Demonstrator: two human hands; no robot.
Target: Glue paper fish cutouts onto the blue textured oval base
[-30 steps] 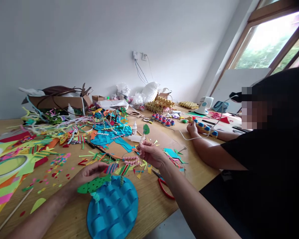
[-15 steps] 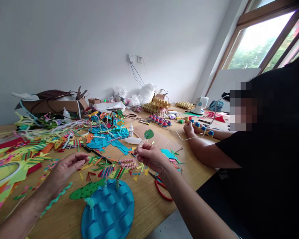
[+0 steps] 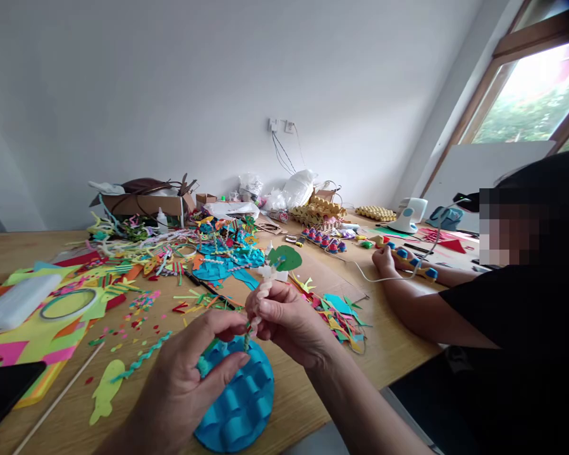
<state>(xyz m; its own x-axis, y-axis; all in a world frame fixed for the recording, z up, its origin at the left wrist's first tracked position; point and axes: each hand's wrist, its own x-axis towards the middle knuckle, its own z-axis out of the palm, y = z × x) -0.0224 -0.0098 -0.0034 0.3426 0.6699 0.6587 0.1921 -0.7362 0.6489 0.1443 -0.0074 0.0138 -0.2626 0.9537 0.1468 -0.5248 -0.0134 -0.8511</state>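
Observation:
My right hand (image 3: 284,316) is closed on a pale twisted pipe cleaner (image 3: 264,289), held upright. A rounded green paper cutout (image 3: 285,258) shows just above its top end; I cannot tell whether they are joined. Beside it, my left hand (image 3: 203,360) has thumb and forefinger parted around a short green twisted stem (image 3: 246,341). That stem rises from a round blue woven-paper base (image 3: 239,404) below both hands. My left hand hides part of the base.
Left lie a yellow-green paper fish (image 3: 107,388), a wavy turquoise strip (image 3: 146,355), a thin stick (image 3: 59,398) and a tape ring (image 3: 69,304). Blue paper pieces with fish (image 3: 218,256) stand farther back. A person's arm (image 3: 408,309) rests on the table at right.
My hands have come together over the blue base, the left moving right and the right bringing the pale pipe cleaner nearer. The view has turned left. The green spotted fish is now mostly hidden.

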